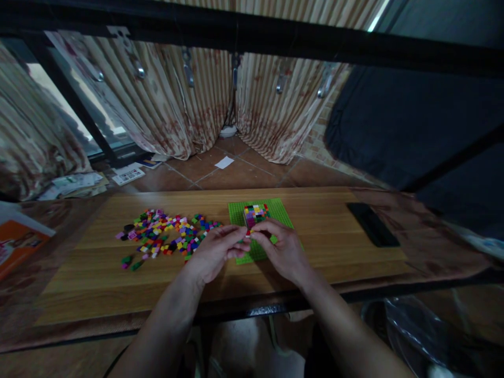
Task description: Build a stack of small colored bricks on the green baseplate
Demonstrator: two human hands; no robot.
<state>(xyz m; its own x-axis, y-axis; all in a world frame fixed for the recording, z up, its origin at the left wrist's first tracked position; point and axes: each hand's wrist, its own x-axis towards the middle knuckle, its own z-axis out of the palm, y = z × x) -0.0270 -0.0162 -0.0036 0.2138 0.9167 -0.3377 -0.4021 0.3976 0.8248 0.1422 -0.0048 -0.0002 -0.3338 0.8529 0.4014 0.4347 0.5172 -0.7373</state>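
My left hand [216, 250] and my right hand [284, 249] meet over the near part of a green baseplate [282, 211]. Between their fingertips are small red, white and yellow toy bricks [248, 233]; which fingers grip which brick is partly hidden. Both hands are closed in a pinch. Just beyond the fingertips, a block built of many-coloured toy bricks [256, 211] stands on the baseplate, its near side partly covered by my right hand. Left of my left hand, a wide scatter of loose toy bricks [167, 231] lies on the wooden board.
The wooden board [326, 236] lies across the table. A dark phone-like slab [373, 224] rests at its right. At far left stands an orange and white box [21, 236]. Beyond the table are a tiled floor with a white paper [224, 162] and patterned curtains [271, 105].
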